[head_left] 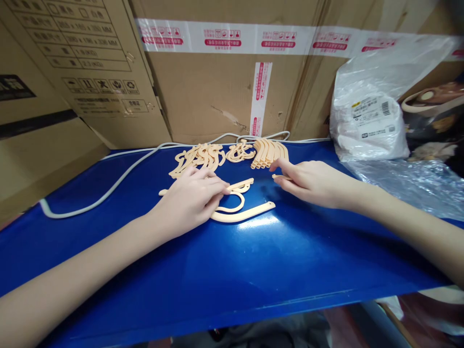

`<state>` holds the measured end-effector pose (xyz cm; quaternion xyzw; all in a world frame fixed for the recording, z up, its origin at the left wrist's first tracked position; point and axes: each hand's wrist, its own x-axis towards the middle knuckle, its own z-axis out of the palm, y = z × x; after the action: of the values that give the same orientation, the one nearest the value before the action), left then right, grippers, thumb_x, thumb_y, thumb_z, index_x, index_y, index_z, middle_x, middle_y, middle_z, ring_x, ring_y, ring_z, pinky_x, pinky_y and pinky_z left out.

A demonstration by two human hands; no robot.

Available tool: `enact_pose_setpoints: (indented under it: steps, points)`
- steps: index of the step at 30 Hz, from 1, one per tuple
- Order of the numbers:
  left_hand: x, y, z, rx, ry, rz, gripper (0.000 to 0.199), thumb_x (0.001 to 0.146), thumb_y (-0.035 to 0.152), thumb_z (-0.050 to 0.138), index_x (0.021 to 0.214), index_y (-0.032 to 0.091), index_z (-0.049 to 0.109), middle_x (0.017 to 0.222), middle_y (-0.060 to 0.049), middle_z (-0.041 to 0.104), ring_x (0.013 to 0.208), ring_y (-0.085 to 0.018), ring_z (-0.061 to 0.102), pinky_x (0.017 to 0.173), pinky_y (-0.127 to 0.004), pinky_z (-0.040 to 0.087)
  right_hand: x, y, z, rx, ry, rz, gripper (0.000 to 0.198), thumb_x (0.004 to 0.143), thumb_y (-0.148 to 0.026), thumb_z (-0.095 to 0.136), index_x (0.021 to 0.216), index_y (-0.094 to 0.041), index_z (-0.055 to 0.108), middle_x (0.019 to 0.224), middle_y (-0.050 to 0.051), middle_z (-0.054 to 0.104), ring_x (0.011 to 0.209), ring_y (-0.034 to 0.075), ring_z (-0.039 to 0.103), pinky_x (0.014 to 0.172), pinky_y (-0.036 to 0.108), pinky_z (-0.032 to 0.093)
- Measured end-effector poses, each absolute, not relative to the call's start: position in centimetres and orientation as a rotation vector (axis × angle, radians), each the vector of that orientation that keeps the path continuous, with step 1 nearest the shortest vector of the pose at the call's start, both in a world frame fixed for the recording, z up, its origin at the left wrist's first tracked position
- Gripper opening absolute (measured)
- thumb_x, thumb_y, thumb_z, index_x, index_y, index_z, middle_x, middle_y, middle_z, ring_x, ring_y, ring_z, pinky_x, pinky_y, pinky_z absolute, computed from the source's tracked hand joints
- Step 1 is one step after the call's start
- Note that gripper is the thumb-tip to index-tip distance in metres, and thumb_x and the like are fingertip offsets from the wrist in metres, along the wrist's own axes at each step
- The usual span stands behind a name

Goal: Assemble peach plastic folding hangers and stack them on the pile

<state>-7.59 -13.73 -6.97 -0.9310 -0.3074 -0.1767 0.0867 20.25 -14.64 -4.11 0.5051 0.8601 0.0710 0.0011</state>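
A curved part point(242, 216) lies at four o'clock from the left hand point(194, 196), by whose grip a strip point(242, 184) is pinched; a small piece point(275, 177) is pinched by the right hand point(312, 183). Steady, light support is judged advisable.

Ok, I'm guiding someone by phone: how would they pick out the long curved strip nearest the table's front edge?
On the blue tabletop, find the left hand. A long cream strip emerges beside that hand's thumb and curves out to the right. It is thicker than the thin loop just behind it, and its free end carries a small dark dot.
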Motion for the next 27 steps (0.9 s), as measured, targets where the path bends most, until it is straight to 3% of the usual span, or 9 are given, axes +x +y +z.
enact_pose_setpoints:
  steps: [4, 10, 17, 21, 24, 27]
  points:
    - [-7.7, -13.8, -7.2, -2.776, -1.044, -0.567, 0.028, 0.093, 0.018, 0.042, 0.098, 0.021, 0.069, 0.105, -0.002, 0.074, 0.1, -0.022, 0.06, 0.083, -0.038, 0.038, 20.4, -14.6, -4.3, 1.6, 2.744, 0.182, 0.034, 0.098, -0.035, 0.03, 0.124, -0.015, 0.039, 0.079, 0.008, 0.069, 0.067, 0.024, 0.064, 0.059, 0.03, 0.035]
    - [-7.1, -14.7, -6.7, -2.817, -1.092, -0.6, 0.027, 0.096, 0.022, 0.04, 0.104, 0.019, 0.065, 0.111, -0.006, 0.07, 0.104, -0.024, 0.058, 0.088, -0.043, 0.042, 20.5, -14.5, -4.4, 1.563, 2.803, 0.152, 0.029, 0.099, -0.034, 0.028, 0.12, -0.016, 0.039, 0.082, 0.01, 0.069, 0.069, 0.024, 0.064, 0.06, 0.03, 0.037]
    - [-5.6, -17.0, -7.1, -3.028, -0.861, -0.595, 0.034, 0.098, 0.033, 0.046, 0.126, 0.016, 0.055, 0.143, -0.012, 0.051, 0.138, -0.027, 0.038, 0.112, -0.047, 0.034, 19.6, -14.7, -4.5, 1.515, 2.741, 0.169, 0.028, 0.101, -0.035, 0.026, 0.106, -0.018, 0.047, 0.077, 0.01, 0.069, 0.067, 0.024, 0.064, 0.056, 0.029, 0.033]
    - [-5.1, -17.0, -8.0, -3.1, -0.904, -0.507, 0.047, 0.098, 0.037, 0.046, 0.14, 0.016, 0.043, 0.152, -0.014, 0.041, 0.145, -0.029, 0.029, 0.117, -0.055, 0.027, 19.2, -15.0, -4.9, 1.425, 2.876, 0.194, 0.029, 0.102, -0.034, 0.029, 0.11, -0.017, 0.052, 0.095, 0.013, 0.072, 0.083, 0.024, 0.068, 0.062, 0.028, 0.039]
    - [-5.0, -16.8, -8.2, -3.107, -0.939, -0.463, 0.042, 0.099, 0.036, 0.044, 0.136, 0.017, 0.047, 0.153, -0.014, 0.039, 0.146, -0.029, 0.026, 0.118, -0.058, 0.023, 19.1, -15.3, -5.1, 1.373, 2.949, 0.201, 0.029, 0.102, -0.032, 0.031, 0.115, -0.021, 0.055, 0.103, 0.01, 0.072, 0.087, 0.022, 0.068, 0.064, 0.027, 0.041]
    - [-5.2, -16.6, -8.2, -3.13, -0.983, -0.464, 0.028, 0.1, 0.033, 0.043, 0.12, 0.019, 0.056, 0.152, -0.012, 0.04, 0.147, -0.029, 0.023, 0.118, -0.058, 0.023, 18.9, -15.5, -5.1, 1.424, 2.93, 0.193, 0.031, 0.102, -0.035, 0.032, 0.117, -0.022, 0.055, 0.092, 0.008, 0.073, 0.081, 0.021, 0.068, 0.063, 0.026, 0.04]
